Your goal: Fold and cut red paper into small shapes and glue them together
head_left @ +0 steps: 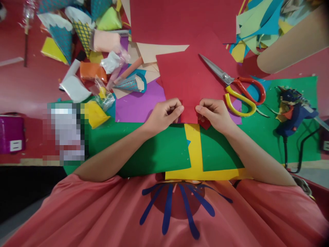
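A red paper sheet [181,80] lies before me on top of purple paper [140,103]. At its near edge my left hand [168,113] is closed, thumb and fingers pinching the paper on the left. On the right my right hand [212,111] is closed the same way, a short gap from the left one. Folded fingers partly hide the paper's edge at both hands. Scissors [227,80] with one red and one yellow handle rest just beyond my right hand, blades pointing away to the left.
Green sheets [154,147] and a yellow sheet [194,161] lie beneath my arms. A blue glue gun [290,120] stands at right, below a cardboard tube [295,41]. Clay packs [92,72] and paper cones [60,34] crowd the left. Another red sheet [180,20] lies at the back.
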`<state>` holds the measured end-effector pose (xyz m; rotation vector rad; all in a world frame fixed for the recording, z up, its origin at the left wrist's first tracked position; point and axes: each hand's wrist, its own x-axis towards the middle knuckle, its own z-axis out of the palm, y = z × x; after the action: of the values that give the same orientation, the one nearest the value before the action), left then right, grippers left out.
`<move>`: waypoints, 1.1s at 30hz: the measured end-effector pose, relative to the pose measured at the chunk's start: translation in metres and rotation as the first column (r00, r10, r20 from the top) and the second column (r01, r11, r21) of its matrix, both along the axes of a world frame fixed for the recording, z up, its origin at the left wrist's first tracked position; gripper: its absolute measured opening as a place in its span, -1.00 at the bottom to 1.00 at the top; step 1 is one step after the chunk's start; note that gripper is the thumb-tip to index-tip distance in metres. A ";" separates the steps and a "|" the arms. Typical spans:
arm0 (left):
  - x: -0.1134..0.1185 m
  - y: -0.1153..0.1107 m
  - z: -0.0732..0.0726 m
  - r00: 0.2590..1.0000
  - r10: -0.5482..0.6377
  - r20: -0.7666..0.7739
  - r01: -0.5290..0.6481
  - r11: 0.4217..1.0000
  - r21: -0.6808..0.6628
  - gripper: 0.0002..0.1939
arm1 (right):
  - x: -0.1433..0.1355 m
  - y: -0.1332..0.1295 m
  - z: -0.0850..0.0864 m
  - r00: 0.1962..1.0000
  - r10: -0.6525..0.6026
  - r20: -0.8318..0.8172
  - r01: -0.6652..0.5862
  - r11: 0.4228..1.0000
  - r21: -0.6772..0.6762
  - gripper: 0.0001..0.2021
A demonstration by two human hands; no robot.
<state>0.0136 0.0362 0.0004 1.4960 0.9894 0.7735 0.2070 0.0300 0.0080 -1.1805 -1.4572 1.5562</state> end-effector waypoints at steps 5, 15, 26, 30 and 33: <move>0.000 0.000 0.000 0.999 -0.005 0.037 0.006 0.999 -0.043 -0.72 | 0.000 0.000 0.001 1.000 0.025 0.011 -0.025 1.000 0.012 -0.64; 0.001 0.001 0.001 0.999 -0.030 -0.023 0.029 0.999 -0.021 -0.68 | 0.001 -0.001 -0.001 0.999 0.025 0.031 -0.025 0.999 0.025 -0.63; -0.003 0.000 0.004 0.909 -0.326 -0.261 0.373 0.915 0.155 -0.64 | 0.002 -0.002 -0.007 1.000 0.003 -0.013 -0.001 0.986 0.165 -0.76; -0.001 -0.002 -0.001 0.876 -0.335 -0.346 0.423 0.880 0.217 -0.67 | 0.002 -0.003 -0.004 0.984 0.141 0.111 -0.161 0.966 0.201 -0.87; 0.000 -0.003 -0.001 0.895 -0.301 -0.328 0.384 0.894 0.229 -0.69 | 0.002 -0.003 -0.002 0.988 0.120 0.098 -0.135 0.976 0.170 -0.85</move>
<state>0.0132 0.0330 -0.0007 2.0180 0.8027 0.4615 0.2092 0.0268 0.0059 -1.0807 -1.7203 1.4401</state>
